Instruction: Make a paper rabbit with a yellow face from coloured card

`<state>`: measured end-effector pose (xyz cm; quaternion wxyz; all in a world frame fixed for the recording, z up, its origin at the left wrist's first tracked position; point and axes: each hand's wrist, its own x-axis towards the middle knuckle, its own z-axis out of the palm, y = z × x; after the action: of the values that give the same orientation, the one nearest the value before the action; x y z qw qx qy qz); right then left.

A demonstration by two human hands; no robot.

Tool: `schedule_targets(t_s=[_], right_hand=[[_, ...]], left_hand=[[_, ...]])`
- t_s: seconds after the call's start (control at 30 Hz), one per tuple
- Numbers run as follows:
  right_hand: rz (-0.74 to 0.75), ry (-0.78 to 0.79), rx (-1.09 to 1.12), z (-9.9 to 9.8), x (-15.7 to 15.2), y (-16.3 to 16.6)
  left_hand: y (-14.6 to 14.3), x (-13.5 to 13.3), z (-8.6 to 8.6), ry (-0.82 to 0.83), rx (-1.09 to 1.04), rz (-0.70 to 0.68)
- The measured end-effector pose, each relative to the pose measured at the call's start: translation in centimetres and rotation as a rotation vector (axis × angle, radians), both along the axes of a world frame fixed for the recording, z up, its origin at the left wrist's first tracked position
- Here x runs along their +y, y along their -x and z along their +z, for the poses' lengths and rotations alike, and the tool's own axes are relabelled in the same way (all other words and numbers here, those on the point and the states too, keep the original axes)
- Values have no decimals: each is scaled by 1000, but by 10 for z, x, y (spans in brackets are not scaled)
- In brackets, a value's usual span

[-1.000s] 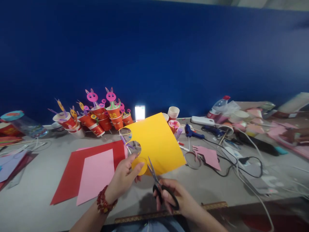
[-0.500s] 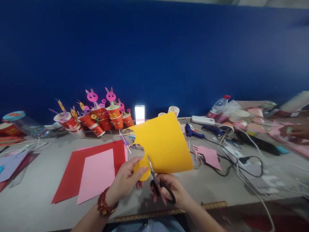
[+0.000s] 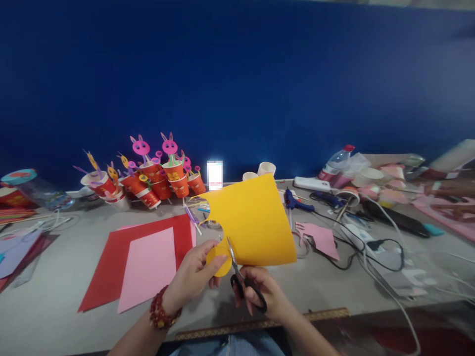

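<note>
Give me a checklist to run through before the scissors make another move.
1. Left hand gripping disc: ok.
2. Right hand in the handles of the scissors: ok.
3. Blades parted: ok.
4. Left thumb off the blades: ok, but close.
5. Disc free of yellow sheet: cannot tell; the blades cover where they meet.
6. Red sheet away from the blades: ok, off to the left.

Smooth, matt yellow paper [image 3: 256,222] in the left hand [image 3: 196,267]; shiny metal-bladed, plastic-handled scissors [image 3: 237,271] in the right hand [image 3: 269,291]; glossy beads [image 3: 159,312] on the left wrist.
</note>
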<state>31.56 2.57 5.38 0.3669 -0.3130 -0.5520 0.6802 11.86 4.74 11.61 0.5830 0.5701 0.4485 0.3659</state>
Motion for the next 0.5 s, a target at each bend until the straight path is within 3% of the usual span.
schedule_targets(t_s=[0.5], right_hand=[[-23,-5,14,-7,-1,2]], left_hand=[[3,2,-7,8,9,-19]])
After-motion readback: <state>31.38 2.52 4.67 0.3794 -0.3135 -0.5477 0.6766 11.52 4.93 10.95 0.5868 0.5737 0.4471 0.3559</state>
